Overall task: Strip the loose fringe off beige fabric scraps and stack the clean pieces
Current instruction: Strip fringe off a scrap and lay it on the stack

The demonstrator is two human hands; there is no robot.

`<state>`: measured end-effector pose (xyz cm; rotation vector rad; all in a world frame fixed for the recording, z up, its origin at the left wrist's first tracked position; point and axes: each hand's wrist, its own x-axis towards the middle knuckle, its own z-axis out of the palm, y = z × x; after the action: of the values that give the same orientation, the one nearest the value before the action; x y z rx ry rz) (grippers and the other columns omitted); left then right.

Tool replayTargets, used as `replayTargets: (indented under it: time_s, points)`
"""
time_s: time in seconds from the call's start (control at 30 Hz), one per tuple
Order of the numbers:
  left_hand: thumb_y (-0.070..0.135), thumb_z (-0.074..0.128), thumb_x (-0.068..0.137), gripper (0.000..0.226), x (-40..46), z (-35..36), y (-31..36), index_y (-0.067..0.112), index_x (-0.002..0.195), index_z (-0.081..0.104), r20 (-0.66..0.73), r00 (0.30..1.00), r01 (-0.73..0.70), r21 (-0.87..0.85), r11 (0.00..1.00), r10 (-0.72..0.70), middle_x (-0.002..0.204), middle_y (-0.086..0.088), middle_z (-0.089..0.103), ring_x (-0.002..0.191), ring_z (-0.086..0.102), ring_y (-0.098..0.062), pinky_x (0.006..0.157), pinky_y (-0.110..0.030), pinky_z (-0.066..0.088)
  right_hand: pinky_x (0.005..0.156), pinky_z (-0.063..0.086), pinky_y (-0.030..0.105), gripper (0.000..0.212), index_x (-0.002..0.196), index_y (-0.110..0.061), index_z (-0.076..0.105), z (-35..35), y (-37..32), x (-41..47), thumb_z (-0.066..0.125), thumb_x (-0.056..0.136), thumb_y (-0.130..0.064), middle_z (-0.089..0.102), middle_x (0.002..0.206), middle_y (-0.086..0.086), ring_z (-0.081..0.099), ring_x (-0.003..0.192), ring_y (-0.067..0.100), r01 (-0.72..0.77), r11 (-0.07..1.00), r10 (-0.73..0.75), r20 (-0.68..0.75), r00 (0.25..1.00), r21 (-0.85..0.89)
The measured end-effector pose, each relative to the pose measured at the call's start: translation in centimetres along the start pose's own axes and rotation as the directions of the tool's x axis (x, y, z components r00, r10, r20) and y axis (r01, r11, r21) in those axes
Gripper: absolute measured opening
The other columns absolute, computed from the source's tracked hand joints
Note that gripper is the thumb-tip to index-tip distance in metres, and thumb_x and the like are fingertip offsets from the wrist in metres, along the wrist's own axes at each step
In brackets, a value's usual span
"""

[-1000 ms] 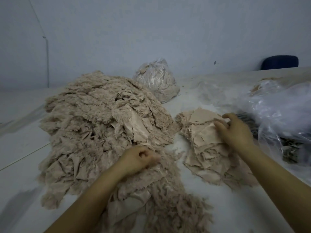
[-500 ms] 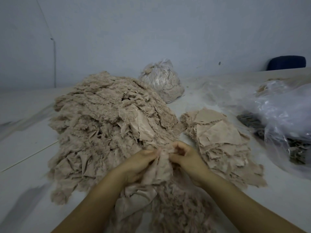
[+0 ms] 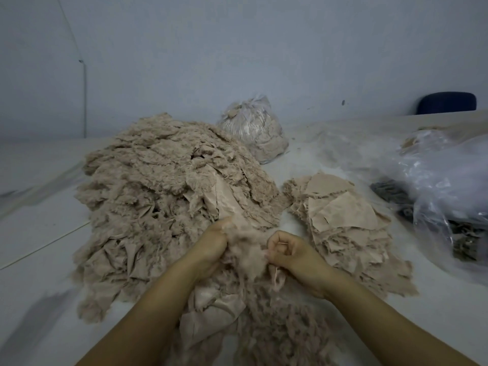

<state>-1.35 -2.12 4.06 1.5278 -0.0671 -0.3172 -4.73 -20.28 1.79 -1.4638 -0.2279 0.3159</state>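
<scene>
A big heap of fringed beige scraps [image 3: 163, 196] covers the left half of the white table [image 3: 39, 233]. To its right lies a flatter stack of clean beige pieces [image 3: 340, 217]. Between them, my left hand [image 3: 211, 244] and my right hand [image 3: 287, 249] both grip one fuzzy beige scrap [image 3: 247, 244], blurred by motion. A thin strand of fringe [image 3: 276, 277] hangs below my right fist. Loose pulled fringe [image 3: 280, 331] lies in a mound under my forearms.
A tied clear bag of beige scraps [image 3: 250, 128] stands behind the heap. Crumpled clear plastic bags [image 3: 449, 186] with dark material inside fill the right side. A dark blue chair back [image 3: 446, 103] shows beyond the table's far edge.
My right hand left the clean stack and came to the scrap in my left hand. Both hands now grip it a little farther apart, and the scrap looks pulled and blurred.
</scene>
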Motion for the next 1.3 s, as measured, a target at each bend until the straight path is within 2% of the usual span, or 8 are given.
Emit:
replayTargets:
  time_s: [0.13,0.3,0.5,0.63,0.83,0.93,1.07,1.3]
  points:
    - [-0.004,0.037,0.094,0.025,0.4,-1.0,0.1,0.0,0.086,0.061,-0.177,0.978,-0.085,0.152,0.985,0.112,0.075,-0.012,0.066,0.07,0.06,-0.028,0.066,-0.035,0.048,0.044,0.046,0.02,0.016,0.086,-0.005,0.055,-0.2,0.9,-0.7,0.069,0.085,-0.012,0.065,0.058,0.003,0.058,0.044,0.011,-0.07,0.975,0.072,0.002,0.997,-0.211]
    - [0.015,0.06,0.091,0.024,-0.2,1.0,0.2,0.016,0.067,0.058,0.041,0.987,-0.158,0.483,0.861,0.158,0.055,0.011,0.055,0.053,0.05,-0.005,0.052,-0.015,0.04,0.066,0.05,0.013,0.065,0.125,-0.027,0.052,0.8,-0.1,-0.1,0.074,0.067,-0.047,0.063,0.102,0.0,0.067,0.079,0.0,-0.046,0.994,0.035,-0.109,0.993,-0.102]
    - [0.02,0.055,0.095,0.035,-0.5,0.4,0.9,-0.015,0.093,0.06,-0.013,0.997,-0.07,0.301,0.951,0.077,0.074,-0.014,0.054,0.064,0.046,-0.02,0.056,-0.027,0.036,0.047,0.043,0.023,0.006,0.086,-0.004,0.064,1.1,0.4,0.5,0.069,0.083,-0.003,0.058,0.061,0.01,0.051,0.048,0.015,0.035,0.993,0.002,-0.316,0.949,0.111]
    - [0.018,0.054,0.095,0.02,0.0,-0.9,1.3,0.003,0.087,0.066,-0.147,0.989,0.015,0.117,0.993,0.002,0.072,-0.009,0.07,0.06,0.062,-0.018,0.056,-0.025,0.048,0.042,0.044,0.017,0.011,0.072,-0.003,0.067,-0.1,-0.2,0.1,0.068,0.081,0.004,0.058,0.049,0.004,0.049,0.04,0.007,0.063,0.996,-0.036,-0.357,0.933,0.064]
    - [0.022,0.054,0.094,0.019,0.1,-1.6,2.2,0.012,0.086,0.068,-0.069,0.997,-0.031,0.15,0.988,0.042,0.077,-0.004,0.069,0.065,0.063,-0.013,0.057,-0.021,0.049,0.059,0.048,0.012,0.031,0.065,-0.025,0.076,-0.2,-0.4,-1.3,0.071,0.065,-0.056,0.071,0.067,-0.007,0.063,0.061,0.002,-0.107,0.953,0.085,-0.089,0.992,-0.282]
    - [0.027,0.055,0.089,0.022,-0.3,0.1,2.1,0.007,0.09,0.067,0.076,0.995,-0.06,-0.012,0.998,0.06,0.075,-0.007,0.07,0.062,0.065,-0.014,0.052,-0.021,0.05,0.072,0.053,0.02,0.043,0.085,-0.028,0.075,0.7,-0.7,0.1,0.062,0.068,-0.066,0.075,0.085,-0.008,0.07,0.081,0.006,-0.108,0.994,0.107,-0.144,0.984,0.005]
    - [0.037,0.058,0.084,0.03,-0.6,1.0,1.5,0.012,0.095,0.069,0.152,0.987,-0.046,-0.056,0.997,0.054,0.076,-0.007,0.071,0.06,0.066,-0.016,0.05,-0.023,0.052,0.082,0.055,0.036,0.047,0.118,0.001,0.062,2.2,-0.8,1.2,0.064,0.084,-0.032,0.07,0.108,0.017,0.069,0.098,0.029,-0.014,0.893,0.111,-0.191,0.975,0.45]
    - [0.029,0.057,0.09,0.029,-0.5,0.2,-0.1,0.01,0.069,0.06,0.005,0.986,-0.164,0.135,0.977,0.165,0.042,0.012,0.048,0.034,0.04,0.001,0.036,-0.011,0.032,0.069,0.051,0.034,0.006,0.091,-0.014,0.067,1.9,-1.3,1.7,0.061,0.091,-0.016,0.069,0.081,0.004,0.065,0.072,0.021,0.136,0.95,0.042,-0.546,0.837,0.282]
